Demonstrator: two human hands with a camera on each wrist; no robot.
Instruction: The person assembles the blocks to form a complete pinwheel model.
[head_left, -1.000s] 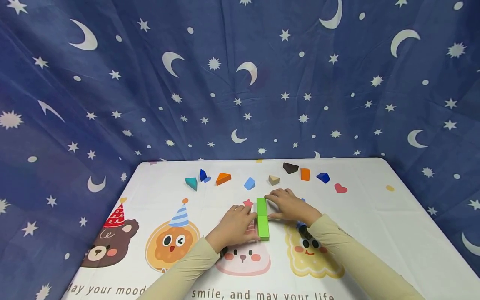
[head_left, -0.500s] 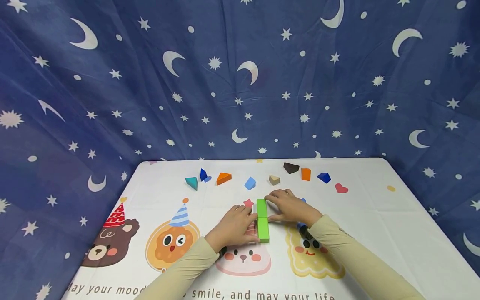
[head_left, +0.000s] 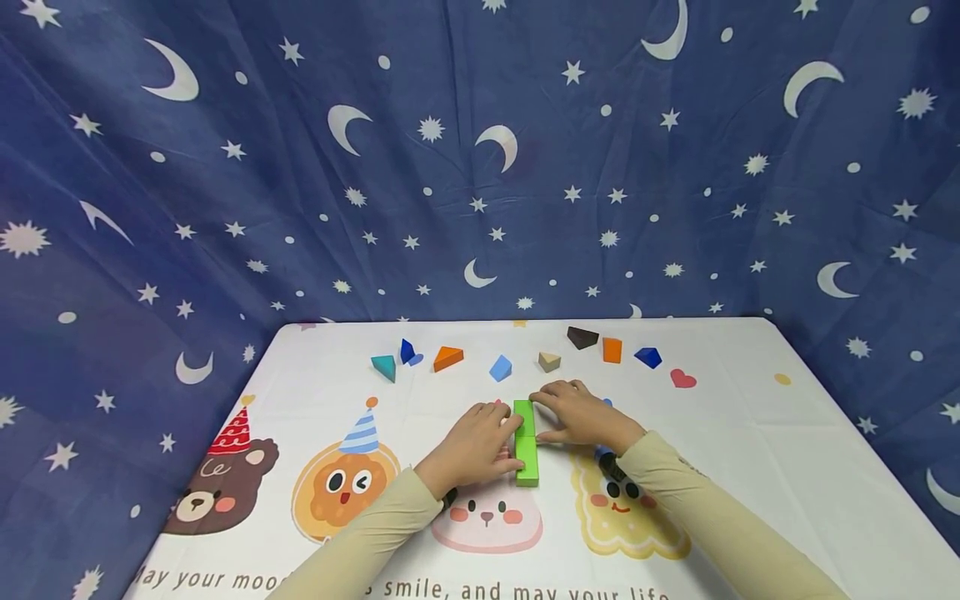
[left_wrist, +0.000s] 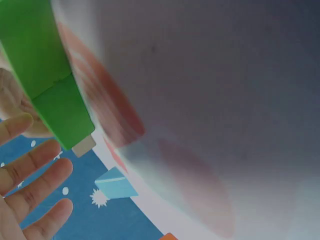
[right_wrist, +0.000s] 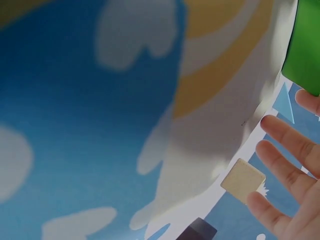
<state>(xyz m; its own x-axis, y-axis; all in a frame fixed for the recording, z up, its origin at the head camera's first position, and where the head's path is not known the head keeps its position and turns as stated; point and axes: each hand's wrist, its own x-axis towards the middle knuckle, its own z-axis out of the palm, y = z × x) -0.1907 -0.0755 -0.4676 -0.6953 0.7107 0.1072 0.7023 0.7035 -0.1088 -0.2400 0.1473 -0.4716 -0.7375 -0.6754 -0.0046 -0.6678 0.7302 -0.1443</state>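
Note:
Two green blocks (head_left: pixel 527 461) lie end to end in a line on the printed tablecloth, a seam showing between them. My left hand (head_left: pixel 474 443) is at their left side, thumb and index fingertips overlapping the edge; its other fingers spread out loosely in the left wrist view. On the right side, my right hand (head_left: pixel 581 415) has its index fingertip at the far block's outer corner and its thumb beside the seam. The right wrist view shows a fingertip right at the end of the green block (right_wrist: pixel 304 47), the remaining fingers extended.
Behind the hands lie several loose blocks: teal (head_left: pixel 384 367), dark blue (head_left: pixel 407 351), orange (head_left: pixel 447 358), light blue (head_left: pixel 501 368), beige (head_left: pixel 549 362), black (head_left: pixel 582 337), another orange one (head_left: pixel 612 350) and another blue one (head_left: pixel 648 357). A starry blue curtain (head_left: pixel 420 167) hangs behind the table.
My left hand has shifted slightly right and away from me, its fingertips now overlapping the green blocks. The blocks slid a little toward me; my right hand stays nearly still.

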